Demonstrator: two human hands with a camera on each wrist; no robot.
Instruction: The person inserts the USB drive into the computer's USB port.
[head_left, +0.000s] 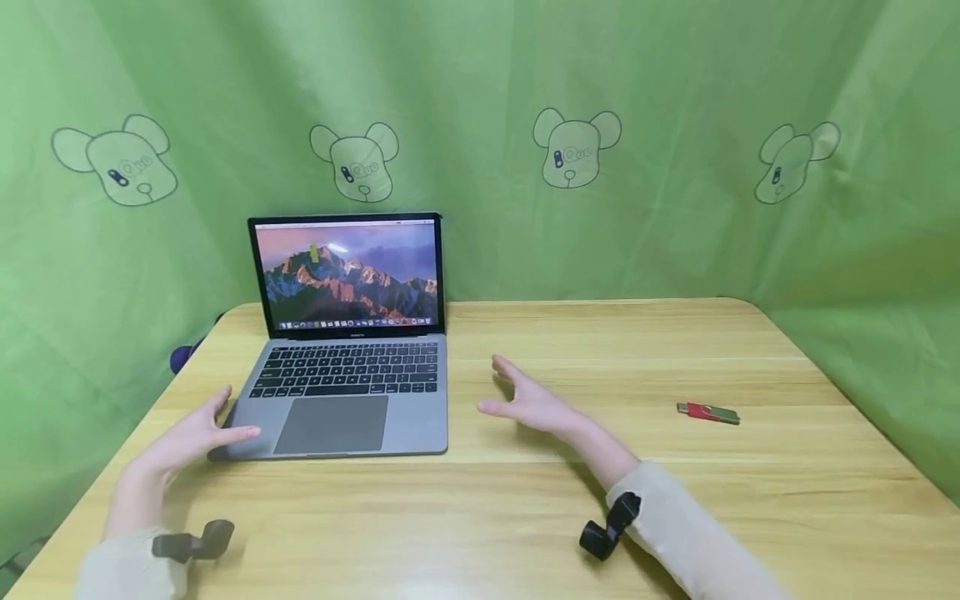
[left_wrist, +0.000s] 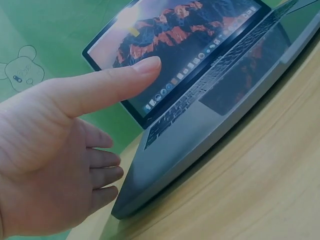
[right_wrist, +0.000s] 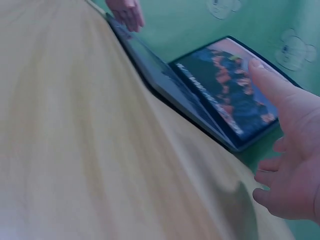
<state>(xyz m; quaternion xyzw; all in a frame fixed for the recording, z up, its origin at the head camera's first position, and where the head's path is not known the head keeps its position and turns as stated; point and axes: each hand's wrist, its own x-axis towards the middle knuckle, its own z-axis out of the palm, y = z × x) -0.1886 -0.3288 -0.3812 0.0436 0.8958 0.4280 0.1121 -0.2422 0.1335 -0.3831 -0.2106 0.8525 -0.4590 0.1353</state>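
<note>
Both hands unloaded on my feed. L hand (head_left: 183,435): thumb spread off the fingers, fingers lightly bent, nothing gripped; it's at the laptop's (head_left: 352,367) front L corner, thumb out over the palm rest, fingers by the L edge. Can't tell if there's contact there. R hand (head_left: 534,404): same spread, thumb and fingers pointing at the R edge, clear gap betw. it and the laptop, nothing held.

Laptop sits L of ctr on the counter (head_left: 375,517), lid up, screen (head_left: 348,275) lit w/ a mountain wallpaper. My read: approach stage, hands bracketing the laptop, no grip yet. If I go for a two-sided hold, R needs to come in to the edge, L needs to seat on its side, both low and level so the lid doesn't get knocked.

Clearance: L side is tight, counter edge runs close past the laptop there. Rear also tight, lid stands near the back edge w/ the green curtain (head_left: 465,83) just behind. Front has a bare strip of wood, R has the most room. Only obstacle I see that way: USB stick (head_left: 708,413), red/green, plug end facing L, lying flat well R of the R hand.
</note>
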